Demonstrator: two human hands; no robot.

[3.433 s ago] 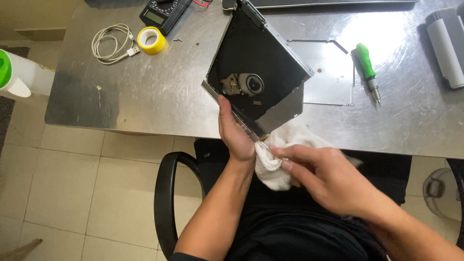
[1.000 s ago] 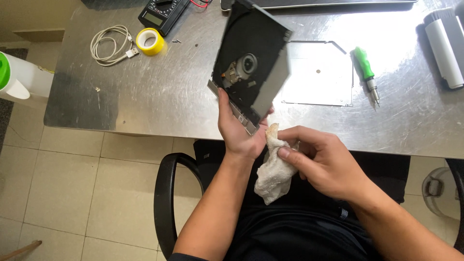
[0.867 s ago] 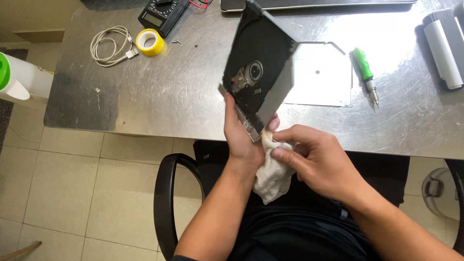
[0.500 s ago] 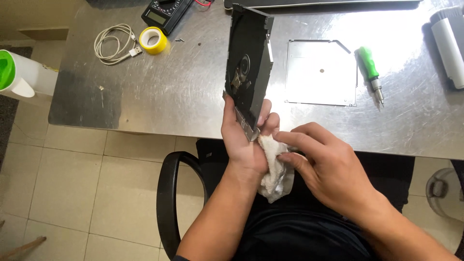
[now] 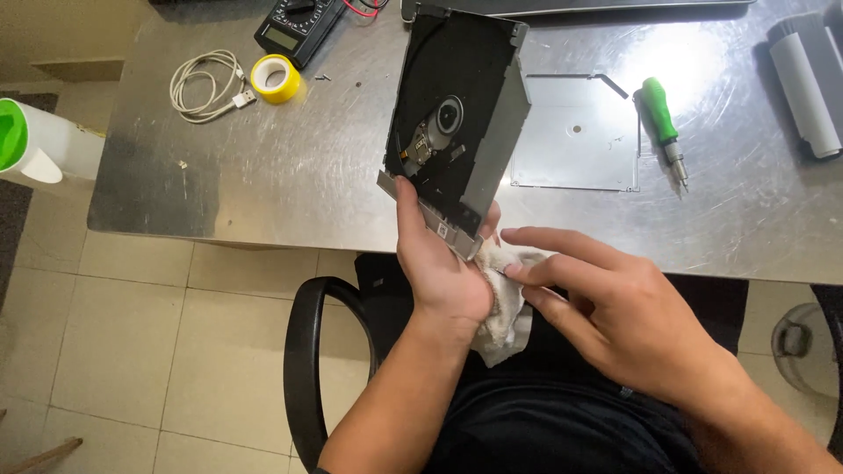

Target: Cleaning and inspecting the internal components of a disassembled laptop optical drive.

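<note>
Partly hidden, white cloth (image 5: 505, 307) pinched by right hand (image 5: 615, 316) fingers, left hand (image 5: 439, 263) fingers gripping upright optical drive (image 5: 457, 114).

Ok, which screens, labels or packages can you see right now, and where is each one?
Black multimeter at the steel table's far edge, left of the opened black optical drive in the left hand: a small greyish rectangular screen.
Small white label strip on the drive's lower grey edge, by the left thumb.
No packages or signs.
</note>
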